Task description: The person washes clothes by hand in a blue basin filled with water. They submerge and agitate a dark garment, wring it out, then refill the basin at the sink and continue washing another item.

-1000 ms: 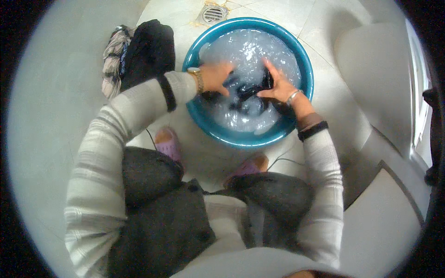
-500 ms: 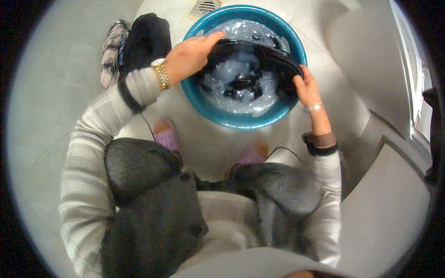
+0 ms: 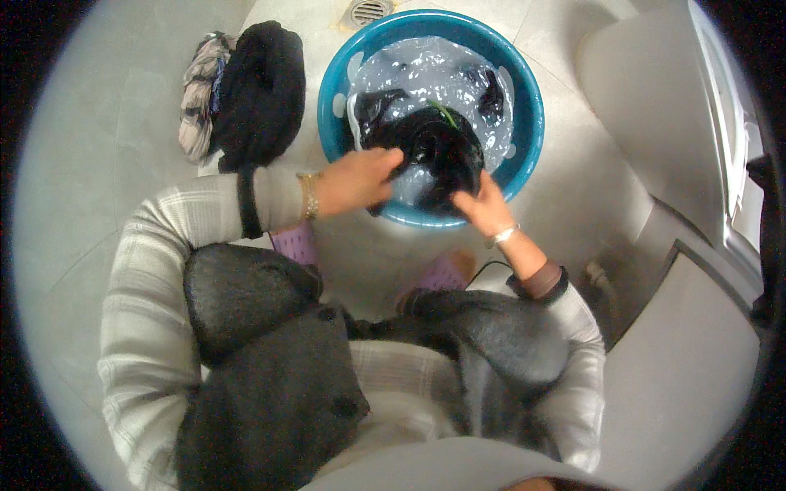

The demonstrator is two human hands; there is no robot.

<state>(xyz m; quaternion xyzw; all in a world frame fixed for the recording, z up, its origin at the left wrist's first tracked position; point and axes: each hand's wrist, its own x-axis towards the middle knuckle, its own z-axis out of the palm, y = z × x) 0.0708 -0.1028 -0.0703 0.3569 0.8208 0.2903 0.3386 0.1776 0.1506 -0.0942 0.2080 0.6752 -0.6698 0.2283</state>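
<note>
A round blue basin (image 3: 528, 135) stands on the floor in front of me, holding cloudy grey water (image 3: 426, 61). A wet black garment (image 3: 450, 143) lies bunched in its near half, with a thin green strip (image 3: 443, 113) on top. My left hand (image 3: 358, 180), below a gold watch, is closed on the garment's left edge over the basin's near left rim. At the near right rim, my right hand (image 3: 483, 204) pinches the garment's right edge between thumb and fingers. Some of the black cloth is under the water.
Left of the basin, a black cloth heap (image 3: 264, 94) and a beige patterned cloth (image 3: 201, 98) lie on the floor. A floor drain (image 3: 368, 11) is behind the basin. A large pale appliance or fixture (image 3: 655, 106) stands at the right. My lilac slippers (image 3: 295, 245) are near the basin.
Both hands have come nearer to me and closer together, drawing the black garment toward the near rim. Its stretched edge is now bunched, and the green strip has come into sight.
</note>
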